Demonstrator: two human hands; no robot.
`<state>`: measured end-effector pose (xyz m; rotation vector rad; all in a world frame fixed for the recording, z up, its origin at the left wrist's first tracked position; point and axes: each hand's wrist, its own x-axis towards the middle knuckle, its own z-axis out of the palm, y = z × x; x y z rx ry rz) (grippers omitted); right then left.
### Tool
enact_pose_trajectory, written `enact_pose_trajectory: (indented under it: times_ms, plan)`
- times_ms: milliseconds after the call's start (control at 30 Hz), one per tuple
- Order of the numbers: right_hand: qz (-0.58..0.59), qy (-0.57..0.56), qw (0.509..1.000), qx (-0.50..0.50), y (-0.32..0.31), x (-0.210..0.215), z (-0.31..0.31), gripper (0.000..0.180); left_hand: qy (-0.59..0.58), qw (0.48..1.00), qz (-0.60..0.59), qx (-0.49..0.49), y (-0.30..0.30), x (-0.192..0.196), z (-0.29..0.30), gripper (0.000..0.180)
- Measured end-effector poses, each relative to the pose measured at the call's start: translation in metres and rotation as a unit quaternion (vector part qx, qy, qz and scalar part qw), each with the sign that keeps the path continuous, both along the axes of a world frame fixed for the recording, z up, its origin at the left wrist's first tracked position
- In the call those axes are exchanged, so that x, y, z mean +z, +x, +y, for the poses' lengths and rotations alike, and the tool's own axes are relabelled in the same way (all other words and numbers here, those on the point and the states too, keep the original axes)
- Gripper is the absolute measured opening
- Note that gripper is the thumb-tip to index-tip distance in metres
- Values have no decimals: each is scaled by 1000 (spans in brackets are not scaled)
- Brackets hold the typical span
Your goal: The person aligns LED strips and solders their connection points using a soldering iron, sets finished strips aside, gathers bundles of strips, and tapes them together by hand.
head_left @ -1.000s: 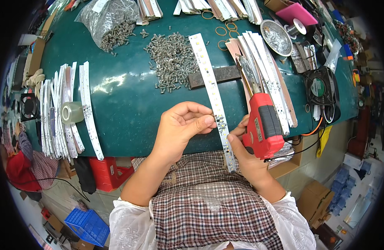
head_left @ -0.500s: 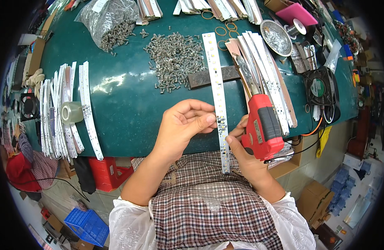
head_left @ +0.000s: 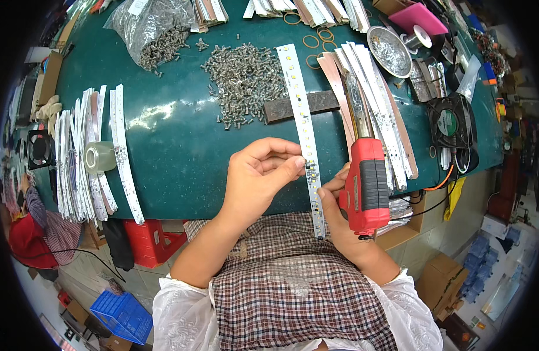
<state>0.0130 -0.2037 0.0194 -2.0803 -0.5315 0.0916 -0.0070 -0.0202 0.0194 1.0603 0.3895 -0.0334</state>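
Note:
A long white LED strip board (head_left: pixel 300 105) stands upright in front of me above the table's near edge. My left hand (head_left: pixel 259 175) is closed, pinching the board's left edge between thumb and index finger beside its cluster of small black components. My right hand (head_left: pixel 347 229) is closed too, its thumb against the board's lower right edge. That hand also holds a red and black soldering gun (head_left: pixel 368 190), its metal barrel pointing away from me; the fingers behind it are partly hidden. Beyond the board lie a dark flat bar (head_left: pixel 276 111) and a pile of small metal parts (head_left: pixel 246 85).
Boards are stacked at the right (head_left: pixel 378 111) and left (head_left: pixel 76 158), with a pale glass jar (head_left: pixel 100 158) on the left ones. At the back are a plastic bag (head_left: pixel 143 29) of metal parts, rubber bands (head_left: pixel 310 41) and a metal bowl (head_left: pixel 389 52). A fan (head_left: pixel 448 123) stands right.
The board's far end has tilted slightly left. The soldering gun has turned in my right hand, its barrel now pointing straighter away. Both hands keep their grip.

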Motion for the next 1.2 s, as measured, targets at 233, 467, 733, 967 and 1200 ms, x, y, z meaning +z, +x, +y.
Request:
enact_pose_trajectory:
  times_ms: [233,467,733,967,1200]
  plan:
    - [42,9,999,-31,-5,-10,-3,46,45,999,4,30,4,1,-6,13]
    - [63,14,995,-81,-5,-8,3,40,88,995,38,2,12,-13,-7,12]
    - [6,46,993,-112,-8,-2,-8,39,308,948,77,-6,28,-26,-4,14]
    - [118,-74,990,-24,-24,27,-60,28,500,865,36,-18,24,-10,3,19]
    - [125,-48,991,27,-33,18,-79,40,474,880,-9,-37,24,-14,4,26]
